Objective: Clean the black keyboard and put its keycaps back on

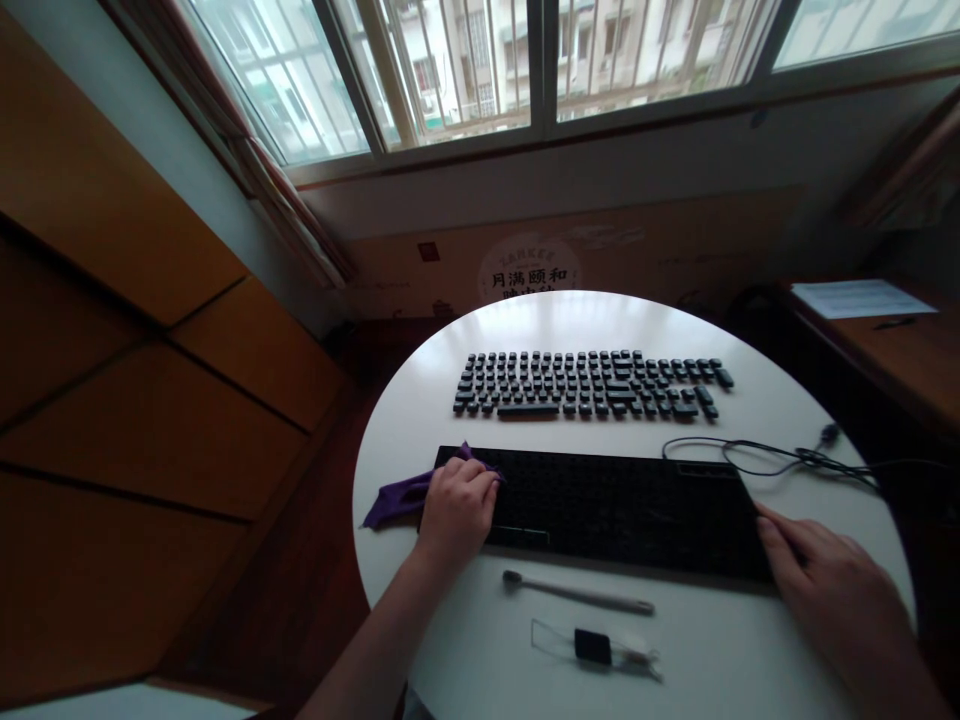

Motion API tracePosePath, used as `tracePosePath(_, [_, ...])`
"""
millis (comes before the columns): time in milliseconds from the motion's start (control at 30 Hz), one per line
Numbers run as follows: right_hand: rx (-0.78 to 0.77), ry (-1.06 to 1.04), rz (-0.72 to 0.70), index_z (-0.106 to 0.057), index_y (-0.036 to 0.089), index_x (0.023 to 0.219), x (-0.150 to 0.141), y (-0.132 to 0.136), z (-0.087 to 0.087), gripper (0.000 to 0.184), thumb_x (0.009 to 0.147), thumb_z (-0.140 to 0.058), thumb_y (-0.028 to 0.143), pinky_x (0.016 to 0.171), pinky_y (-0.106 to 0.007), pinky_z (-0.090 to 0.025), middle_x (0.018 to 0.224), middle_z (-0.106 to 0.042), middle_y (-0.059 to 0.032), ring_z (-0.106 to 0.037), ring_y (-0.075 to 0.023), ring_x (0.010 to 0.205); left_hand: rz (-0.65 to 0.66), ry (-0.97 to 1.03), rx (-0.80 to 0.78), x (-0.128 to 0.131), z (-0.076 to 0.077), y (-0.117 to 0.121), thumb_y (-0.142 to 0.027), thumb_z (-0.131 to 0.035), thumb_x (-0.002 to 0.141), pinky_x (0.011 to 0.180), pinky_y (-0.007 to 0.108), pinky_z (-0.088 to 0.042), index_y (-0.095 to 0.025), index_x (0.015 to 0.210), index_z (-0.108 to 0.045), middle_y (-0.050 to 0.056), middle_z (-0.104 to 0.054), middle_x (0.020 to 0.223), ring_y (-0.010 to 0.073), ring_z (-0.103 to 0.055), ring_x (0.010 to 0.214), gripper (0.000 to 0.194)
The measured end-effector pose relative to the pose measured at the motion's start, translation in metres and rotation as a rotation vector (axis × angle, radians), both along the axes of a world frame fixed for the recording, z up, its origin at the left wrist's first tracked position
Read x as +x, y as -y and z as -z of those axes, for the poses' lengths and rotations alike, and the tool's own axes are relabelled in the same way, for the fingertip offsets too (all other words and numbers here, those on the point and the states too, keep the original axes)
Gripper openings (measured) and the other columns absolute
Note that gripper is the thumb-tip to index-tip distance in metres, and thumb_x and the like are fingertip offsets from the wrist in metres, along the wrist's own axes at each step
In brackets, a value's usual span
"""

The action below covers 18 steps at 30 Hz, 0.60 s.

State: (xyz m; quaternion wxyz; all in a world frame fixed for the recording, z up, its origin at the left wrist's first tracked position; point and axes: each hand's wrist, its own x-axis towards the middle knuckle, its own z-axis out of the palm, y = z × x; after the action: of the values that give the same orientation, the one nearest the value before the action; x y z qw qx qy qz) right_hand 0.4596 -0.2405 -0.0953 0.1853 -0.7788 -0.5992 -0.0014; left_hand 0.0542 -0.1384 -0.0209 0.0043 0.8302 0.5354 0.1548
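Observation:
A black keyboard base (600,510) without its keycaps lies across the white round table. My left hand (459,505) presses a purple cloth (401,497) onto the base's left end, its fingers closed around the cloth. At the opposite end, my right hand (825,570) grips the base's right edge between thumb and fingers. Behind the base, the loose black keycaps (592,385) are laid out in keyboard order. In front of it lie a slim grey brush (577,592) with a dark head and a wire keycap puller (592,647) with a black middle.
The keyboard's black cable (810,457) runs coiled over the right side of the round table (405,390). A brown desk (885,340) with papers (862,297) stands at the right. Wooden cabinets (150,400) line the left, and barred windows are at the back.

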Motion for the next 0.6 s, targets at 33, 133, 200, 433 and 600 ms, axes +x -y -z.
tracePosePath(33, [0.005,0.005,0.002,-0.07,0.021,0.116,-0.001,0.0,-0.001,0.052,0.099,-0.03,0.05,0.078,-0.043,-0.047,0.105,-0.073,-0.0091,-0.063,-0.0305,0.09,0.013,0.001,-0.013,0.008,0.0,0.0,-0.019,-0.055,0.096,0.083,0.041,-0.044,-0.02,0.094,-0.073,0.005,-0.07,0.094,0.0243,-0.056,0.092,0.018])
tracePosePath(133, [0.025,0.021,0.002,-0.071,0.02,0.116,-0.004,-0.001,-0.003,0.053,0.1,-0.029,0.048,0.077,-0.043,-0.046,0.103,-0.073,-0.0098,-0.062,-0.0305,0.088,0.056,-0.014,-0.045,0.032,-0.001,0.001,-0.02,-0.055,0.096,0.083,0.041,-0.043,-0.021,0.093,-0.073,0.004,-0.071,0.094,0.0242,-0.056,0.093,0.018])
tracePosePath(200, [0.032,0.023,-0.004,-0.071,0.019,0.116,-0.005,-0.002,-0.005,0.053,0.1,-0.03,0.047,0.076,-0.043,-0.046,0.102,-0.073,-0.0102,-0.062,-0.0301,0.086,0.079,-0.034,-0.063,0.049,-0.002,0.001,-0.02,-0.055,0.097,0.083,0.041,-0.043,-0.02,0.092,-0.073,0.005,-0.07,0.094,0.0243,-0.056,0.093,0.019])
tracePosePath(433, [0.018,0.009,0.01,-0.071,0.019,0.12,-0.007,-0.003,-0.009,0.051,0.101,-0.031,0.044,0.076,-0.041,-0.045,0.101,-0.073,-0.009,-0.062,-0.0287,0.087,0.225,-0.103,-0.115,0.112,0.0,0.0,-0.021,-0.051,0.099,0.079,0.041,-0.04,-0.018,0.085,-0.071,0.007,-0.069,0.092,0.0241,-0.055,0.092,0.024])
tracePosePath(600, [0.009,0.013,0.007,-0.072,0.019,0.118,-0.008,-0.004,-0.01,0.049,0.102,-0.032,0.043,0.076,-0.039,-0.044,0.1,-0.073,-0.0092,-0.062,-0.028,0.088,0.282,-0.103,-0.103,0.148,0.005,0.001,-0.022,-0.052,0.098,0.079,0.042,-0.039,-0.018,0.085,-0.07,0.008,-0.067,0.09,0.0244,-0.054,0.092,0.023])
